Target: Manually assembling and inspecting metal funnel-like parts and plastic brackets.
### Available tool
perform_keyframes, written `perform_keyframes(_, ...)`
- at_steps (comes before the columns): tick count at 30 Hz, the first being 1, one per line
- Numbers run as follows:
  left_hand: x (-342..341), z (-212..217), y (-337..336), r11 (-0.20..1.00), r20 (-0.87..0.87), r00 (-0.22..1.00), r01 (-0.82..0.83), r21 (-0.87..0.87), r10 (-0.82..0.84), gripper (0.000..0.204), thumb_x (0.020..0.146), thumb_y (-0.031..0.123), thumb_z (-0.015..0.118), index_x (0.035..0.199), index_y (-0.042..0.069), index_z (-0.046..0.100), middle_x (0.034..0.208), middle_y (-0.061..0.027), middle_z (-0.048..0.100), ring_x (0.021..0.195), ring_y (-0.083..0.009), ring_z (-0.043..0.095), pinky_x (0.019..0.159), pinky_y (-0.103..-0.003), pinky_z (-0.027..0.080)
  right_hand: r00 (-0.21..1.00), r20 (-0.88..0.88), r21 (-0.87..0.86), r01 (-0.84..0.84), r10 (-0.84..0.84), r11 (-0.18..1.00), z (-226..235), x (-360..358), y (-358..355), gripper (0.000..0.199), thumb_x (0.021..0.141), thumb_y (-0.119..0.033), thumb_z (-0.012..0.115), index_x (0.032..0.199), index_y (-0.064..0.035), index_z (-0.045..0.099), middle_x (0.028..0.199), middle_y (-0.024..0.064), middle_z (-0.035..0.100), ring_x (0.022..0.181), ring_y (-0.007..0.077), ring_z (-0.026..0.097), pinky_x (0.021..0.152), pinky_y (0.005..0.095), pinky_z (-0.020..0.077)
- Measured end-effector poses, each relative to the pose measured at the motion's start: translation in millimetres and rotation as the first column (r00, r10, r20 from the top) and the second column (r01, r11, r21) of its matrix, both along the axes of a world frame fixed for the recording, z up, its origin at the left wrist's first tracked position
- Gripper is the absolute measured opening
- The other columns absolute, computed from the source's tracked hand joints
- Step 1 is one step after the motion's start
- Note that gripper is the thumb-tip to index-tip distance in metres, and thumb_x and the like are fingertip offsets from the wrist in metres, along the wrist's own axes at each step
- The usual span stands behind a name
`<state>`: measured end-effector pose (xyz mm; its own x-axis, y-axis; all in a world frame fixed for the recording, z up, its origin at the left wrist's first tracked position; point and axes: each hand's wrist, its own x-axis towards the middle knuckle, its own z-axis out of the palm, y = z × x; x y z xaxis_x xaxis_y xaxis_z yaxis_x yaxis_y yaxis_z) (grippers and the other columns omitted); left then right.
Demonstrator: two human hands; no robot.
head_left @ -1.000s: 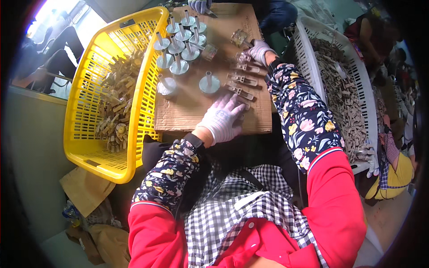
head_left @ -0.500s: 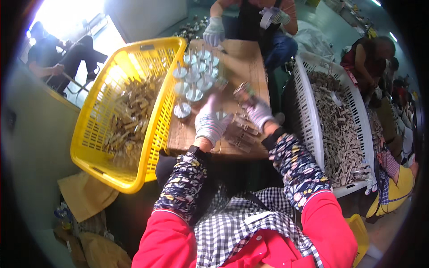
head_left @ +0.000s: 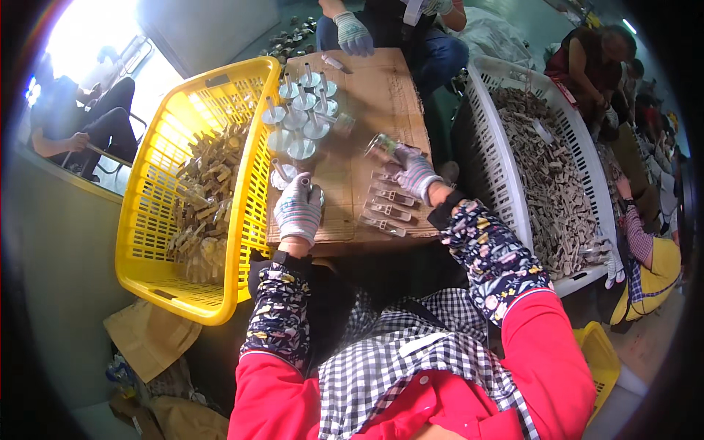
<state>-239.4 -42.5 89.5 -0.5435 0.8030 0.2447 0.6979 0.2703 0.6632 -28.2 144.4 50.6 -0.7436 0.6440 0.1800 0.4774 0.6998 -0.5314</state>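
Left hand point(head_left: 298, 210), in a striped knit glove, curled loosely over the near left part of the desk point(head_left: 381, 95), a metal stem poking up at the fingertips; grip on it too blurred to tell. Right hand point(head_left: 415, 172), gloved alike, closed around a small clear-and-metal piece point(head_left: 383, 144) held just above the board. Directly below that hand, four flat metal clips point(head_left: 387, 209) laid in a neat column, touching the wood, close to the near edge.

Ahead of the left hand, a cluster of round metal discs with upright stems point(head_left: 302, 117), roughly nine, shiny and smooth, packed close together along the desk's left edge. Desk top plain brown board, matte, worn; bare open stretch through its middle and far right.

Tight against the left edge, a yellow plastic basket point(head_left: 158, 242) with slotted walls, heaped with tan pieces. Beside the right edge, across a dark gap, a white slotted crate point(head_left: 506, 183) full of small grey-brown parts. At the far end, another person's gloved hand point(head_left: 353, 34) resting near the board's corner.

Sleeves floral and dark over red, checked apron below.
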Motion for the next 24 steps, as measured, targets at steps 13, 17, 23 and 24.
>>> perform_keyframes(13, 73.1, 45.9, -54.0, 0.872, -0.167, 0.869, 0.483, 0.082, -0.466, 0.049, 0.066, 0.014, 0.07, 0.112, 0.006, 0.054, 0.112, -0.016, 0.056, 0.105, -0.0331, 0.053, 0.09, -0.042, 0.042, 0.583, 0.778, -0.027, -0.343, 0.235, 0.939, 178.0, -103.1, -32.6, 0.028, 0.078, -0.028, 0.054, 0.098, -0.0149, 0.068, 0.091, 0.0136, 0.066, 0.083, 0.0314, 0.063, 0.073, 0.0419, 0.0499)
perform_keyframes(17, 98.0, 41.1, -34.4, 0.833, -0.148, 0.82, 0.542, -0.113, -0.553, 0.061, 0.062, 0.025, 0.073, 0.116, 0.007, 0.052, 0.127, -0.0138, 0.046, 0.122, -0.0327, 0.04, 0.101, -0.046, 0.031, 0.67, 0.642, 0.011, -0.494, 0.372, 0.87, 172.0, -125.2, -25.9, 0.041, 0.076, -0.042, 0.058, 0.089, -0.0046, 0.069, 0.088, 0.0155, 0.066, 0.082, 0.0309, 0.064, 0.072, 0.0406, 0.0504)
perform_keyframes(23, 88.5, 33.2, -27.6, 0.793, -0.148, 0.782, 0.578, -0.191, -0.606, 0.067, 0.067, 0.031, 0.071, 0.124, 0.006, 0.046, 0.133, -0.0142, 0.043, 0.125, -0.0331, 0.037, 0.105, -0.046, 0.027, 0.837, 0.547, 0.081, -0.019, -0.028, 0.996, 139.3, -142.6, 35.1, 0.058, 0.063, -0.048, 0.07, 0.098, -0.0026, 0.065, 0.098, 0.0209, 0.063, 0.094, 0.0318, 0.062, 0.08, 0.0392, 0.0495)
perform_keyframes(24, 89.0, 34.4, -28.2, 0.794, -0.129, 0.788, 0.573, -0.203, -0.602, 0.067, 0.067, 0.031, 0.071, 0.124, 0.006, 0.046, 0.133, -0.0142, 0.043, 0.125, -0.0331, 0.037, 0.105, -0.046, 0.027, 0.829, 0.555, 0.147, -0.026, -0.061, 0.989, 121.8, -146.7, 34.1, 0.06, 0.063, -0.047, 0.07, 0.102, -0.003, 0.063, 0.103, 0.021, 0.062, 0.098, 0.0319, 0.06, 0.083, 0.0392, 0.0488)
